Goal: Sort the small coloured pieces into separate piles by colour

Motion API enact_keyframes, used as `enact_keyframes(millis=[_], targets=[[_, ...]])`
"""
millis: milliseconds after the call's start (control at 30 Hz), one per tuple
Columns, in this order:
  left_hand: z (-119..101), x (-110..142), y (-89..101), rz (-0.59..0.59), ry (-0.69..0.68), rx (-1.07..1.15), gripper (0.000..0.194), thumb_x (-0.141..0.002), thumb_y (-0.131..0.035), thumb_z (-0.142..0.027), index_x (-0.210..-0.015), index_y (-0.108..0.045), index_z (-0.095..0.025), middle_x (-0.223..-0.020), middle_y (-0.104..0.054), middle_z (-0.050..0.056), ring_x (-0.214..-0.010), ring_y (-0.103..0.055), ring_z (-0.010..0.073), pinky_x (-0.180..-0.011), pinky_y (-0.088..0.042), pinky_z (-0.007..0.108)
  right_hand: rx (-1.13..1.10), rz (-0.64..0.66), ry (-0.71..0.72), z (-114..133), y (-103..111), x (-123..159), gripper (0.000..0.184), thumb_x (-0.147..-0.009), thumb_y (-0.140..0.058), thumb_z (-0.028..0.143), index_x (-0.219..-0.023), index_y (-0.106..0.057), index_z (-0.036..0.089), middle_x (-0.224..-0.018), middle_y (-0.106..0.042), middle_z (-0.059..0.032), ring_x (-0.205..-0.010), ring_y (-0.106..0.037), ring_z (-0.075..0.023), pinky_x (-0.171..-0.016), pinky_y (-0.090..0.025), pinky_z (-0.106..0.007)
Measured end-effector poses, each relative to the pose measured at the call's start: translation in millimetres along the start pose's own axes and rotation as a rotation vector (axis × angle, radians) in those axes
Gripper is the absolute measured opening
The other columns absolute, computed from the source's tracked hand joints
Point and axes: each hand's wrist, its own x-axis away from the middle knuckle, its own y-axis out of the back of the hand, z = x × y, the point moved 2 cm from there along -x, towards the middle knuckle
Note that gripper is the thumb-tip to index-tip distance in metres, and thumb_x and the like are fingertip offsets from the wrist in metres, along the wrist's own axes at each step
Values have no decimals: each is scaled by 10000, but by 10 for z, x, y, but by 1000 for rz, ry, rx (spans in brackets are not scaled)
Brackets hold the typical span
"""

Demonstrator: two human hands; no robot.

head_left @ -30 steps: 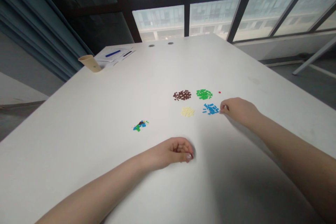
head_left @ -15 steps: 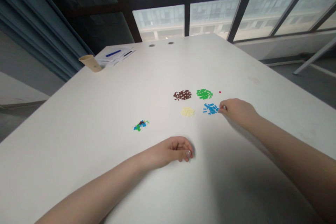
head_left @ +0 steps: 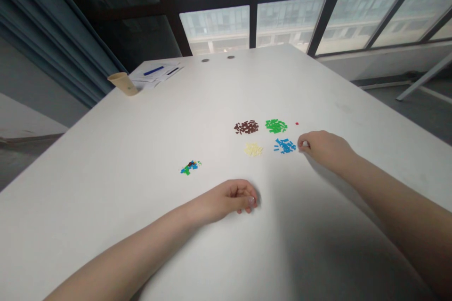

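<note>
My right hand (head_left: 324, 147) is at the right edge of a pile of small blue pieces (head_left: 285, 146), its thumb and forefinger pinched together. Whatever lies between those fingertips is too small to make out. Nearer to me, my left hand (head_left: 237, 197) rests on its side on the table, fingers curled in against the thumb; its contents are hidden. Dark brown pieces (head_left: 246, 127), green pieces (head_left: 276, 126) and pale yellow pieces (head_left: 253, 149) lie in separate piles around the blue one. A single red piece (head_left: 297, 123) sits right of the green pile.
Left of the piles lies a small mixed heap (head_left: 189, 168) of green, blue, brown and yellow pieces. A beige cup (head_left: 123, 84) stands at the white table's (head_left: 155, 117) left edge, beside papers (head_left: 139, 75) with a blue pen (head_left: 154, 70). Windows are behind.
My right hand has drawn back slightly to the right from the blue pile's edge. My left hand has shifted a little up and left, its fingers still curled. The piles look unchanged.
</note>
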Motion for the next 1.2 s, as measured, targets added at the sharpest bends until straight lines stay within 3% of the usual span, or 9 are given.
enact_keyframes(millis=[67,167,233,300,367,500,900,1067,1200], targets=[[-128,82,191,-219,-15,-307,166,-807,-468,-289,-848,-570,-165,-782,-612,32,-712,-531,126,-669,-411,245,7,21,42,76,20,56,209,-801,-438,293,-750,-620,204,-800,-628,-59,-725,-547,-179,-528,-291,-245],[-342,285,611,-770,-14,-939,219,-823,-391,-226,-927,-578,-180,-928,-613,68,-843,-536,185,-768,-389,302,-21,120,241,273,0,243,289,-813,-418,351,-632,-568,183,-686,-599,-52,-633,-515,-156,-516,-271,-246],[-377,407,885,-983,131,-1224,267,-826,-356,-207,-957,-586,-175,-993,-602,100,-916,-526,234,-764,-379,325,-77,253,426,423,-59,427,267,-791,-441,357,-618,-548,185,-638,-580,-35,-567,-481,-138,-493,-251,-242],[-290,472,1117,-934,349,-1300,237,-787,-405,-197,-905,-609,-179,-970,-618,100,-851,-552,233,-681,-385,300,-125,383,575,547,-137,615,210,-758,-472,350,-653,-557,189,-644,-583,-29,-538,-467,-134,-475,-233,-240],[-147,491,1269,-755,477,-1222,190,-727,-481,-204,-858,-618,-194,-867,-648,68,-739,-567,196,-620,-375,264,-136,441,650,629,-211,751,181,-728,-495,342,-694,-573,183,-689,-599,-45,-562,-489,-150,-479,-237,-245],[25,455,1336,-535,450,-1074,182,-683,-510,-202,-821,-629,-218,-796,-661,36,-662,-563,154,-582,-357,232,-117,407,688,699,-284,831,189,-719,-494,327,-737,-587,164,-750,-615,-84,-641,-540,-197,-519,-275,-266],[-61,397,1234,-544,386,-1072,134,-661,-488,-151,-729,-596,-194,-716,-639,33,-610,-537,141,-555,-346,232,-118,422,673,728,-246,822,194,-723,-504,336,-750,-591,165,-761,-607,-83,-671,-553,-207,-547,-315,-278],[-301,362,960,-614,157,-957,148,-741,-440,-182,-840,-550,-184,-780,-620,40,-665,-545,138,-598,-386,235,-105,407,677,729,-271,822,211,-735,-508,349,-766,-599,161,-770,-615,-93,-679,-557,-213,-557,-326,-281],[-398,239,470,-486,-167,-643,166,-805,-452,-269,-903,-559,-188,-887,-610,44,-745,-537,130,-629,-407,231,-107,382,684,730,-274,831,220,-738,-504,361,-761,-592,160,-769,-615,-91,-673,-559,-218,-550,-324,-282]])
